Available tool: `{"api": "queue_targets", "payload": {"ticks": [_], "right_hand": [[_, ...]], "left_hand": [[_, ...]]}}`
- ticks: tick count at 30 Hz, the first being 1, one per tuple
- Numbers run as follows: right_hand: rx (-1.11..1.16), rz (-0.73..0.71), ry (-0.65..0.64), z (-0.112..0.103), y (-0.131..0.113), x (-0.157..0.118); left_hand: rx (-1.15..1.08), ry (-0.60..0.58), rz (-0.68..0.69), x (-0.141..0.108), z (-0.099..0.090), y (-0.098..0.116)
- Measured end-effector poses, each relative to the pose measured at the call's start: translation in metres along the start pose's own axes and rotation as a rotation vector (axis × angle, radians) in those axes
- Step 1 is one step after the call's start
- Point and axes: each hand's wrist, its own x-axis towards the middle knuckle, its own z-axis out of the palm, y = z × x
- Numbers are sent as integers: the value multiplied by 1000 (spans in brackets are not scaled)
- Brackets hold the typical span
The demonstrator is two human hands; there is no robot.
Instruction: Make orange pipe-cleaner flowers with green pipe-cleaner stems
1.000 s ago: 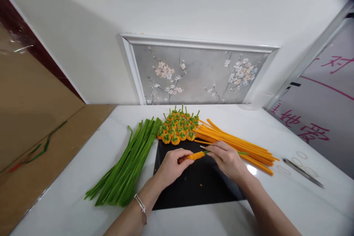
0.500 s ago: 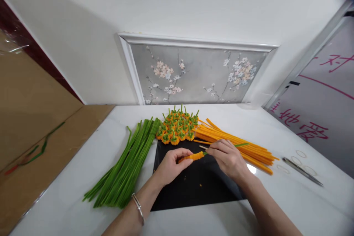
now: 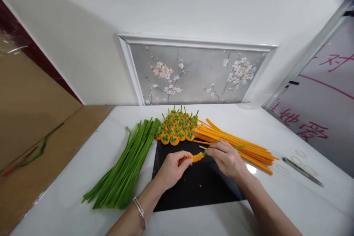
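Note:
Over a black mat (image 3: 190,188), my left hand (image 3: 173,167) pinches the left end of an orange coil of pipe cleaner (image 3: 197,157). My right hand (image 3: 226,156) has its fingers closed on a green pipe cleaner (image 3: 240,147) that comes out of the coil's right end and sticks out past the knuckles. A thin pale stick (image 3: 202,147) shows by the right fingertips; whether they hold it I cannot tell. Behind the hands stand several small orange pumpkins (image 3: 174,141) with green tops, bunched together.
A bundle of green pipe cleaners (image 3: 125,169) lies on the left of the white table (image 3: 69,191). To the right are orange pipe cleaners (image 3: 235,138), metal tweezers (image 3: 302,171) and several clear rings (image 3: 296,160). Cardboard (image 3: 35,147) borders the table's left edge.
The green pipe cleaner sticks out a little less beyond my right hand. My left fingers have shifted slightly along the coil, and both hands stay in nearly the same place.

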Motion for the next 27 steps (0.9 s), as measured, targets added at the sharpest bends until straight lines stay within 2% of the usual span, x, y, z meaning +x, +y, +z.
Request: {"api": "queue_targets", "payload": {"ticks": [4, 7, 13, 18, 23, 27], "right_hand": [[-14, 31, 6, -3, -2, 2], [-38, 43, -19, -5, -1, 2], [-47, 81, -135, -5, -2, 1], [-39, 94, -182, -5, -7, 1], [-35, 103, -198, -4, -8, 0], [-42, 102, -229, -6, -8, 0]], "left_hand": [[-96, -26, -9, 1, 1, -7], [-146, -3, 1, 2, 1, -9], [144, 61, 102, 1, 4, -1], [246, 90, 89, 0, 6, -3], [107, 29, 38, 0, 5, 1], [50, 36, 67, -1, 6, 4]]}}
